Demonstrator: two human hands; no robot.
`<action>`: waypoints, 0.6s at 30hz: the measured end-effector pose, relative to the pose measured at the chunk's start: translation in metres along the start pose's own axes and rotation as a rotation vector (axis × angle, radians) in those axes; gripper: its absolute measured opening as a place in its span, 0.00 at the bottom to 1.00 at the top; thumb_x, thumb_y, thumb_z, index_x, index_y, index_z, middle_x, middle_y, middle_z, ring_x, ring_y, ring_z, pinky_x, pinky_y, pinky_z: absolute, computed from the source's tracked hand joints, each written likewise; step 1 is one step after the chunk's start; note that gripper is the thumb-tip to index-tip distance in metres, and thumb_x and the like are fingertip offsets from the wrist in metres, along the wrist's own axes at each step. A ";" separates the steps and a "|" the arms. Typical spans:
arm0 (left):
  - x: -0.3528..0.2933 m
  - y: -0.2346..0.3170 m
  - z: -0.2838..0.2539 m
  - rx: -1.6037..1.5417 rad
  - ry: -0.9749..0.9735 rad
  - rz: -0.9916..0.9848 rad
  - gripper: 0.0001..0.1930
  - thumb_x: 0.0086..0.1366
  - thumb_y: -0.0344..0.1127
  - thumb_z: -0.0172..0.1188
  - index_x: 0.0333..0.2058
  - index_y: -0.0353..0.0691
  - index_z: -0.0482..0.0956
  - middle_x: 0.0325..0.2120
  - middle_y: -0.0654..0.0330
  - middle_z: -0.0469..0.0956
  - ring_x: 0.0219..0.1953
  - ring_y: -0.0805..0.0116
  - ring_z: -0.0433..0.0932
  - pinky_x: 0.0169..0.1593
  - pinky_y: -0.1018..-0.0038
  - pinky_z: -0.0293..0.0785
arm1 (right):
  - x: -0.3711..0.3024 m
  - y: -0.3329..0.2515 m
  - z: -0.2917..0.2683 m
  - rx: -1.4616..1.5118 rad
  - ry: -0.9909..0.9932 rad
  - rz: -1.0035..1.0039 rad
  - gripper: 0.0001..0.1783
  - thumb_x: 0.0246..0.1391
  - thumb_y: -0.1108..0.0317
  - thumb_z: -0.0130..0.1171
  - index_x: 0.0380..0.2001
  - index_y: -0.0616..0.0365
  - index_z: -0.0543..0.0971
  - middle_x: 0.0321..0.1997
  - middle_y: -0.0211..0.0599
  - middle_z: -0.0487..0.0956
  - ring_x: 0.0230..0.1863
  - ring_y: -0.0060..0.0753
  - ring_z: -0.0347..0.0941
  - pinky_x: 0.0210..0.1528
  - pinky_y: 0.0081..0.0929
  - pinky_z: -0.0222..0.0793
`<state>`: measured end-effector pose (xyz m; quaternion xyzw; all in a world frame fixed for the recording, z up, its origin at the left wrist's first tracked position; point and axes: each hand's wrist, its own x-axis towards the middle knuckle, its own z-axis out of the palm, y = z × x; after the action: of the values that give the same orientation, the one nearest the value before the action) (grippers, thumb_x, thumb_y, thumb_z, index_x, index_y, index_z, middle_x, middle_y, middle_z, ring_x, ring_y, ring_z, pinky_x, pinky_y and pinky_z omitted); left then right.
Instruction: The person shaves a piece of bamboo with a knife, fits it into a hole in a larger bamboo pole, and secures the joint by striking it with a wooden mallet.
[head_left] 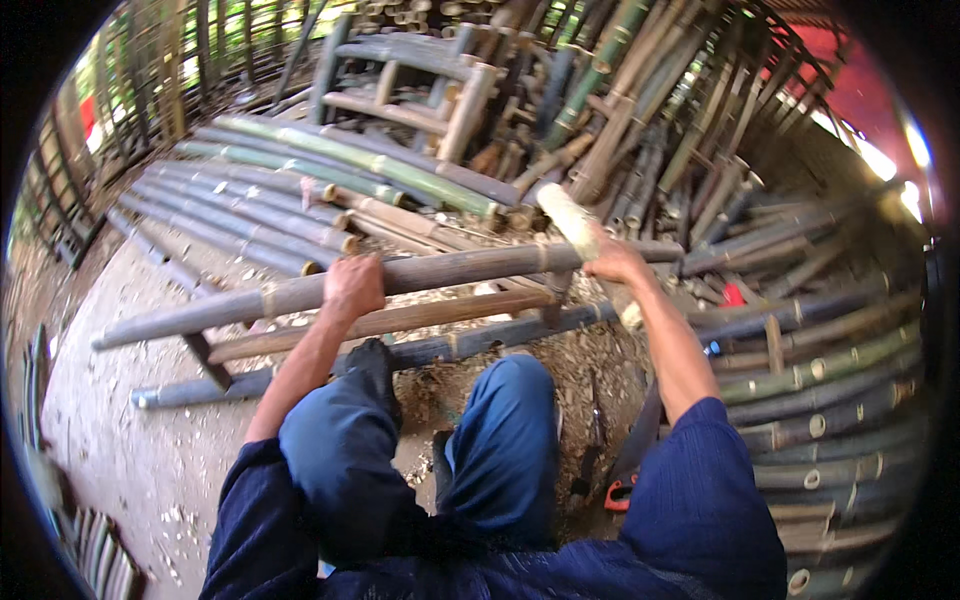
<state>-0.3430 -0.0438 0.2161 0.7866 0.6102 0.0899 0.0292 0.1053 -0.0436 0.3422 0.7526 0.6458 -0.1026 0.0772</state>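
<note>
A ladder-like bamboo frame lies across in front of my knees. Its dark upper pole runs from left to right, with a brown middle rail and a dark lower pole nearer me. Short crosspieces join them. My left hand is closed over the upper pole, left of its middle. Near that pole's right end, my right hand is wrapped round a pale, thick wooden stick, held slantwise across the pole. Whether stick and pole touch, I cannot tell. My left foot is by the lower pole.
Bamboo poles lie side by side beyond the frame. Behind them stands another bamboo frame, with leaning poles to its right. More jointed bamboo is stacked at right. A saw's orange handle lies by my right knee. Chips litter the floor.
</note>
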 end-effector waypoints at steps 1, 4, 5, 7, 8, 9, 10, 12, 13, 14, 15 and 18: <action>-0.003 0.021 -0.017 -0.018 -0.093 -0.056 0.13 0.53 0.35 0.65 0.38 0.40 0.80 0.36 0.48 0.85 0.41 0.51 0.85 0.45 0.58 0.81 | 0.005 0.006 -0.005 0.062 0.004 0.023 0.61 0.48 0.56 0.68 0.77 0.51 0.42 0.68 0.58 0.70 0.65 0.50 0.71 0.66 0.39 0.67; 0.011 0.018 0.039 0.097 0.289 -0.026 0.10 0.56 0.33 0.65 0.38 0.44 0.81 0.34 0.56 0.84 0.39 0.58 0.84 0.41 0.63 0.80 | 0.006 -0.044 -0.007 0.114 0.056 -0.195 0.63 0.39 0.64 0.70 0.77 0.51 0.47 0.71 0.54 0.68 0.69 0.48 0.68 0.70 0.37 0.62; 0.016 0.040 0.028 0.089 0.128 0.004 0.11 0.57 0.33 0.63 0.39 0.43 0.79 0.34 0.57 0.83 0.40 0.61 0.84 0.41 0.64 0.78 | -0.003 -0.057 -0.015 0.136 0.075 -0.238 0.62 0.38 0.66 0.70 0.76 0.52 0.49 0.72 0.53 0.67 0.70 0.48 0.66 0.72 0.36 0.60; -0.004 0.015 0.051 0.127 0.434 -0.056 0.13 0.57 0.32 0.61 0.42 0.42 0.76 0.38 0.58 0.80 0.46 0.61 0.79 0.50 0.65 0.70 | -0.009 -0.165 -0.026 0.239 0.068 -0.513 0.61 0.37 0.68 0.69 0.76 0.52 0.50 0.72 0.53 0.66 0.72 0.47 0.64 0.74 0.34 0.55; -0.008 0.011 0.050 0.103 0.365 -0.109 0.14 0.56 0.32 0.62 0.42 0.42 0.76 0.39 0.57 0.80 0.46 0.61 0.78 0.51 0.65 0.69 | -0.027 -0.219 -0.039 0.320 0.057 -0.721 0.62 0.37 0.67 0.70 0.76 0.51 0.50 0.72 0.54 0.66 0.72 0.46 0.64 0.73 0.34 0.55; -0.006 0.016 0.042 0.058 0.310 -0.122 0.15 0.55 0.32 0.62 0.43 0.42 0.75 0.40 0.56 0.79 0.47 0.61 0.78 0.53 0.65 0.67 | -0.021 -0.253 -0.048 0.359 0.054 -0.794 0.62 0.37 0.66 0.70 0.76 0.49 0.50 0.70 0.55 0.68 0.70 0.47 0.66 0.71 0.34 0.59; -0.008 0.018 0.037 0.039 0.293 -0.109 0.15 0.55 0.32 0.62 0.42 0.42 0.75 0.39 0.56 0.79 0.47 0.61 0.78 0.52 0.65 0.68 | -0.025 -0.295 -0.058 0.342 0.040 -0.845 0.61 0.40 0.62 0.70 0.77 0.45 0.50 0.75 0.51 0.62 0.73 0.44 0.61 0.72 0.33 0.57; -0.003 0.036 0.025 -0.034 0.233 -0.010 0.16 0.56 0.34 0.62 0.45 0.38 0.77 0.41 0.54 0.80 0.49 0.60 0.78 0.52 0.63 0.68 | -0.011 -0.353 -0.065 0.287 0.244 -0.899 0.61 0.42 0.53 0.70 0.77 0.47 0.48 0.63 0.63 0.74 0.61 0.56 0.74 0.65 0.38 0.67; 0.000 0.036 0.029 -0.065 0.310 -0.002 0.18 0.56 0.33 0.61 0.47 0.38 0.76 0.40 0.54 0.79 0.48 0.57 0.78 0.53 0.62 0.68 | -0.035 -0.388 -0.061 0.380 0.158 -0.849 0.62 0.44 0.53 0.69 0.77 0.47 0.45 0.62 0.64 0.74 0.60 0.57 0.75 0.65 0.41 0.67; 0.000 0.035 0.040 -0.085 0.378 -0.004 0.20 0.56 0.31 0.60 0.50 0.38 0.76 0.39 0.54 0.79 0.46 0.55 0.78 0.55 0.61 0.68 | -0.060 -0.425 -0.056 0.481 0.074 -0.800 0.62 0.46 0.53 0.69 0.77 0.48 0.42 0.60 0.66 0.75 0.60 0.58 0.75 0.66 0.43 0.66; 0.005 0.037 0.054 -0.104 0.451 0.001 0.22 0.56 0.30 0.60 0.52 0.38 0.75 0.38 0.54 0.79 0.45 0.52 0.78 0.57 0.60 0.68 | -0.063 -0.454 -0.033 0.434 0.069 -0.759 0.62 0.48 0.54 0.67 0.77 0.49 0.39 0.58 0.65 0.77 0.59 0.59 0.75 0.67 0.45 0.65; 0.004 -0.014 0.099 -0.293 0.474 -0.048 0.22 0.66 0.39 0.56 0.57 0.40 0.72 0.46 0.51 0.73 0.51 0.52 0.71 0.56 0.58 0.66 | -0.089 -0.535 0.079 0.243 -0.128 -1.055 0.63 0.44 0.54 0.69 0.77 0.52 0.42 0.60 0.66 0.75 0.61 0.60 0.73 0.68 0.42 0.65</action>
<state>-0.3382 -0.0303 0.1173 0.7163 0.5991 0.3578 0.0010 -0.4404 -0.0658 0.2966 0.3223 0.9133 -0.2469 -0.0332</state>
